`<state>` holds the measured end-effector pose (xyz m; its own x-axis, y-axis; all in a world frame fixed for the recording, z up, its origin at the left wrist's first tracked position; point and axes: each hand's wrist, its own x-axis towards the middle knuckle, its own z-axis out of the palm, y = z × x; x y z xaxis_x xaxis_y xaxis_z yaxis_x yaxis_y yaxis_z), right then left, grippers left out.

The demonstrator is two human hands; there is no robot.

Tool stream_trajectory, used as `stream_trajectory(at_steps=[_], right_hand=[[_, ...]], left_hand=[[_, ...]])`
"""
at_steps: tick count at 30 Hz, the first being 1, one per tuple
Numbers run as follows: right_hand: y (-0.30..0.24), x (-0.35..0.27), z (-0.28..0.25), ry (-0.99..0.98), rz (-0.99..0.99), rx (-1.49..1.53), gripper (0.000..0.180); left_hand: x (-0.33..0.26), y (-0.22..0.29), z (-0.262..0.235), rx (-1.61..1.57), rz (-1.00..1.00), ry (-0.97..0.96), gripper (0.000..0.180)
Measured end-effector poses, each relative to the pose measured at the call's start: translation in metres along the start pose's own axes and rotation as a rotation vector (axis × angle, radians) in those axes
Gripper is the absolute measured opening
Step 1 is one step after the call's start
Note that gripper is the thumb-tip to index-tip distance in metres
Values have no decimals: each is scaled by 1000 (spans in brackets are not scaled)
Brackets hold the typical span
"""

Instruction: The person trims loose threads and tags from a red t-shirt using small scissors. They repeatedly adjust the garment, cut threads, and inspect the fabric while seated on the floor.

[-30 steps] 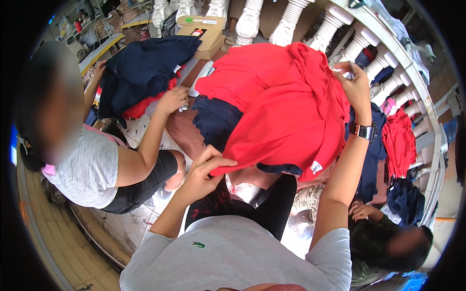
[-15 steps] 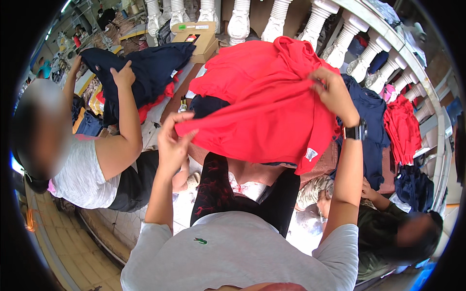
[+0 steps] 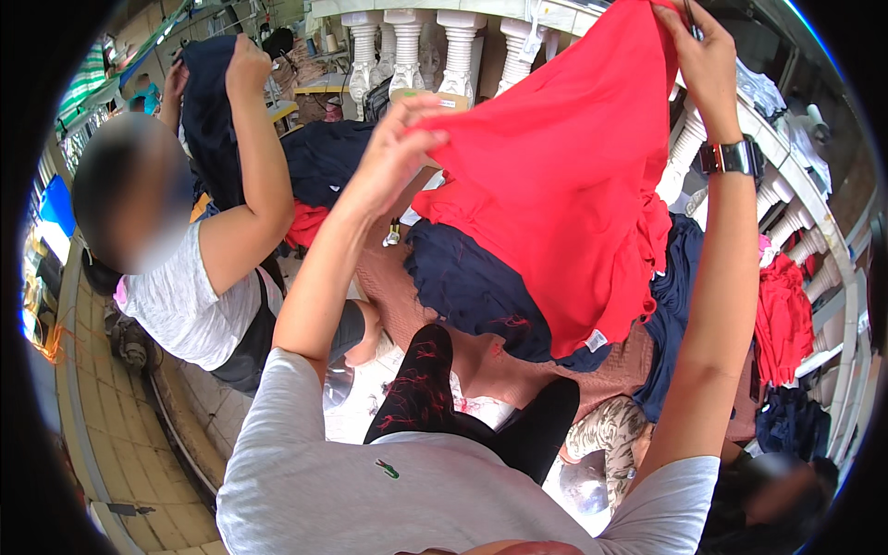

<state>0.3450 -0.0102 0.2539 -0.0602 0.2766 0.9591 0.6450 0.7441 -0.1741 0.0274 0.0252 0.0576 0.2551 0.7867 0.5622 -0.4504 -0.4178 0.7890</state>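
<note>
A red garment point(image 3: 573, 157) with a small white label hangs stretched between my two raised hands. My left hand point(image 3: 393, 157) pinches its left edge between thumb and fingers. Higher up at the right, my right hand point(image 3: 708, 65) grips the top corner; a slim dark tool point(image 3: 692, 20) also shows at its fingers, too small to name. Under the raised cloth lie more red fabric point(image 3: 442, 202) and a navy garment point(image 3: 476, 287) with loose red threads on it, on a brownish-pink covered table point(image 3: 393, 282).
To my left, a co-worker point(image 3: 222, 277) holds up a navy garment point(image 3: 211, 111). Another person point(image 3: 777, 499) sits at lower right. Small yellow-handled snips point(image 3: 393, 233) lie on the table. White balusters point(image 3: 458, 55) line the far side; red clothes point(image 3: 782, 319) hang at right.
Both my hands have risen, lifting the red garment off the pile and uncovering the navy garment beneath. The co-worker at left has raised part of a navy garment higher.
</note>
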Motion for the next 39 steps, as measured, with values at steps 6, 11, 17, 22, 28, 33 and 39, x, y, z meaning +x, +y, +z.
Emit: stream_trajectory(at_steps=[6,11,17,22,28,33,39], right_hand=[[-27,8,-16,-90,-83,-25,18],[-45,33,-35,43,116,152,27],[0,35,-20,13,249,16,27],[27,26,-63,105,594,297,16],[48,3,-88,102,783,455,24],[116,-28,-107,186,922,527,24],[235,-171,-114,129,1149,158,27]], left_hand=[[-5,24,-29,456,-261,-521,58],[26,24,-71,-409,67,-66,57],[-44,-27,-43,447,-467,-518,56],[36,-6,-86,73,-80,-119,55],[65,47,-111,-556,236,-166,55],[115,11,-82,-91,-128,5,39],[131,-97,-134,-107,-615,-209,24]])
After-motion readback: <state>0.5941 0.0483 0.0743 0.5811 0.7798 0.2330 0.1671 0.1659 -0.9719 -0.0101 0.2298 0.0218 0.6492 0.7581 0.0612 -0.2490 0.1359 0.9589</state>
